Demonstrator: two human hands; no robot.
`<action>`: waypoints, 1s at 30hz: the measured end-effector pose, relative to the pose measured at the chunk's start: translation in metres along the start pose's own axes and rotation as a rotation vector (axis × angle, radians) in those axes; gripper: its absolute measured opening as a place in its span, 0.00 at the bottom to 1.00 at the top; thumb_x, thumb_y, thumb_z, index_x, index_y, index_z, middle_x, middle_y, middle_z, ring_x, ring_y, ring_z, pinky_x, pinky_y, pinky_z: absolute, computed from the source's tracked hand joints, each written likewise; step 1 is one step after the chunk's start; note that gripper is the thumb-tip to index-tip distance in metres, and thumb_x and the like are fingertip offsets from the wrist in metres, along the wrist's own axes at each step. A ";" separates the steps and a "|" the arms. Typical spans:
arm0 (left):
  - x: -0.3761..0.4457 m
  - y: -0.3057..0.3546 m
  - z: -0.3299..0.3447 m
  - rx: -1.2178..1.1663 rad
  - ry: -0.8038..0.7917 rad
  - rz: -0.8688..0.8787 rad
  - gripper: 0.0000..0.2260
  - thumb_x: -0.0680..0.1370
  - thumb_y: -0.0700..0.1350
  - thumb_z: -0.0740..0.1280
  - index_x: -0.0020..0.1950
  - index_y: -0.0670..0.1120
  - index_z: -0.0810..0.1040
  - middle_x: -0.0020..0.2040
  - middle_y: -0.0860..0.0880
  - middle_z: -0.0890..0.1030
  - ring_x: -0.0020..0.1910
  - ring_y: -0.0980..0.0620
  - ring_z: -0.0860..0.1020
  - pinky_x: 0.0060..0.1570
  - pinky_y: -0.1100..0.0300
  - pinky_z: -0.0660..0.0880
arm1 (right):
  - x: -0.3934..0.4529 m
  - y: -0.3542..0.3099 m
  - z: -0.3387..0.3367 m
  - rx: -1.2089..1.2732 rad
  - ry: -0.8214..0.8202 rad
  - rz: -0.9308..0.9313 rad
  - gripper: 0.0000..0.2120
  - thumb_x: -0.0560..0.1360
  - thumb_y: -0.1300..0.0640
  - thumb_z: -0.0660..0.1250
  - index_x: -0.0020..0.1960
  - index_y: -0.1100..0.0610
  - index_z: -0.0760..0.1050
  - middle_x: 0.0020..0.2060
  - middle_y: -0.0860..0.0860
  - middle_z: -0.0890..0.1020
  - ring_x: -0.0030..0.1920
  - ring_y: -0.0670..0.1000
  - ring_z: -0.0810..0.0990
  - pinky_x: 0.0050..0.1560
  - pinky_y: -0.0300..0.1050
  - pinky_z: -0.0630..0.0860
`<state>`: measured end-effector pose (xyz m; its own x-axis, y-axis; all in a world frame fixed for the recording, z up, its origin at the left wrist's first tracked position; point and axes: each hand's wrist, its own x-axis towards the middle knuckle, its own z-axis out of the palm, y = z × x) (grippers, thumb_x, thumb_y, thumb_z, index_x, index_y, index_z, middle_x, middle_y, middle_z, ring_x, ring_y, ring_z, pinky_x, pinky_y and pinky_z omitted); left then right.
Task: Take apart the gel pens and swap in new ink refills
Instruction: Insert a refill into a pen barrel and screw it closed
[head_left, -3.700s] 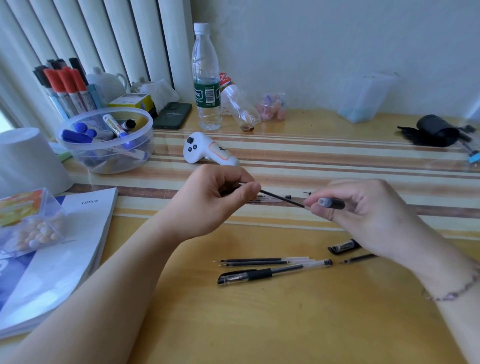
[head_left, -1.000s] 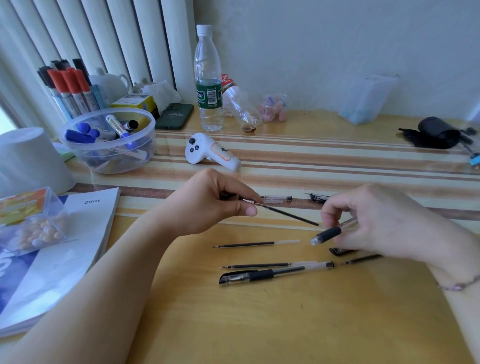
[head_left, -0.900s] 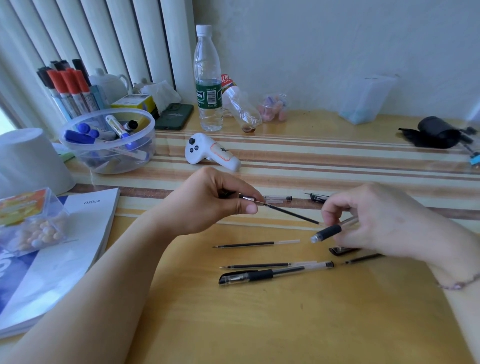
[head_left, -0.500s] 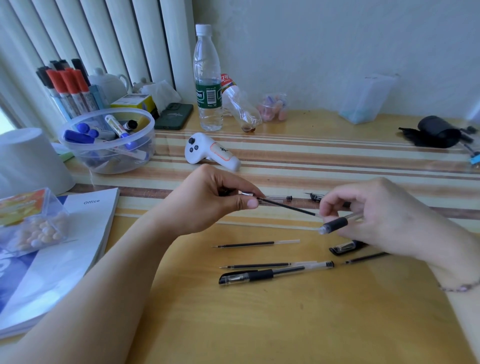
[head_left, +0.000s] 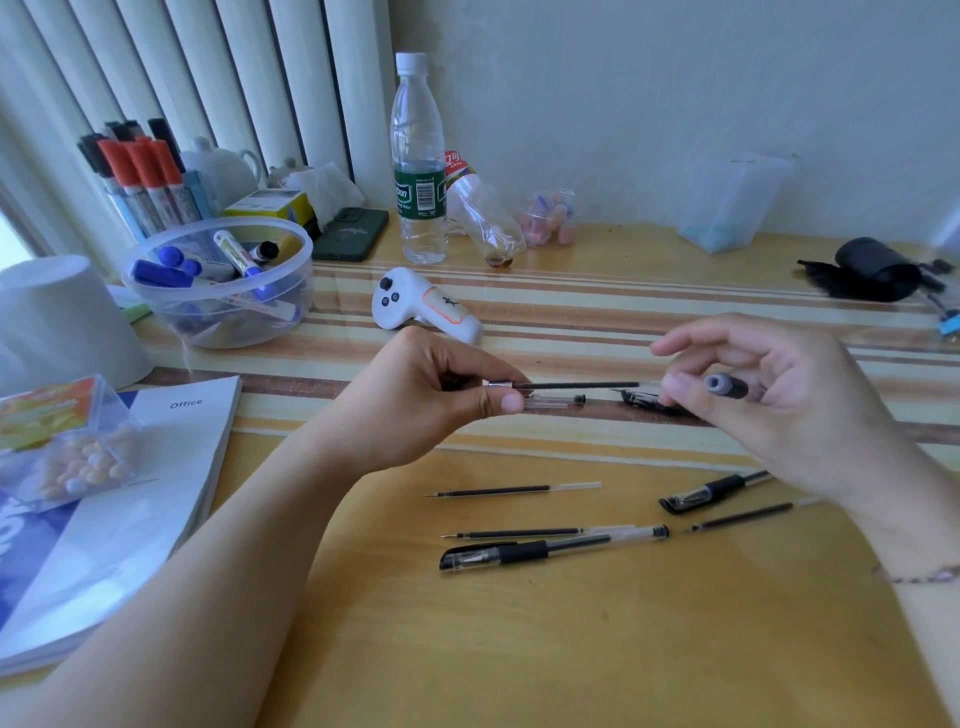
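Desk (head_left: 571, 649) wooden (striped mat) | left hand (head_left: 415, 400) pinches refill (head_left: 576, 385) | right hand (head_left: 779, 405) grips barrel (head_left: 726, 385)

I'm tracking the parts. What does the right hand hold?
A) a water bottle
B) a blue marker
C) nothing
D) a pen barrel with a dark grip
D: the right hand has its fingers curled round a barrel whose dark grip end points at the refill held out by the left hand.

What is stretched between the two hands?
In the head view, a thin black ink refill spans from the left hand toward the right hand, which holds the pen barrel.
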<state>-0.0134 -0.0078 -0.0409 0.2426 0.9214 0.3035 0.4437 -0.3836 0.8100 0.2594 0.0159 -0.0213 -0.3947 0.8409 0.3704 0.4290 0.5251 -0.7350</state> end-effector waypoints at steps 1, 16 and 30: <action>0.000 0.000 0.000 -0.002 0.004 -0.002 0.12 0.69 0.53 0.71 0.49 0.50 0.86 0.43 0.45 0.87 0.44 0.44 0.83 0.48 0.56 0.80 | -0.001 -0.002 0.001 0.011 0.003 -0.018 0.09 0.68 0.51 0.72 0.48 0.45 0.81 0.40 0.47 0.84 0.29 0.67 0.74 0.26 0.37 0.67; 0.001 -0.005 -0.004 -0.075 0.037 0.013 0.05 0.74 0.49 0.72 0.42 0.49 0.86 0.33 0.30 0.76 0.31 0.45 0.68 0.35 0.59 0.68 | 0.001 0.002 0.004 -0.029 0.030 0.100 0.18 0.67 0.36 0.68 0.47 0.47 0.82 0.39 0.39 0.84 0.48 0.36 0.80 0.49 0.36 0.72; 0.001 -0.001 -0.013 -0.106 0.226 0.029 0.06 0.71 0.49 0.72 0.41 0.48 0.85 0.31 0.28 0.73 0.29 0.47 0.65 0.29 0.61 0.63 | 0.004 0.013 -0.006 -0.274 0.128 0.021 0.13 0.75 0.45 0.64 0.39 0.51 0.79 0.34 0.48 0.81 0.35 0.45 0.75 0.34 0.35 0.68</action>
<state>-0.0250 -0.0053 -0.0350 0.0500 0.9050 0.4224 0.3438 -0.4127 0.8435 0.2682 0.0267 -0.0263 -0.2848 0.8527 0.4380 0.6462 0.5083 -0.5693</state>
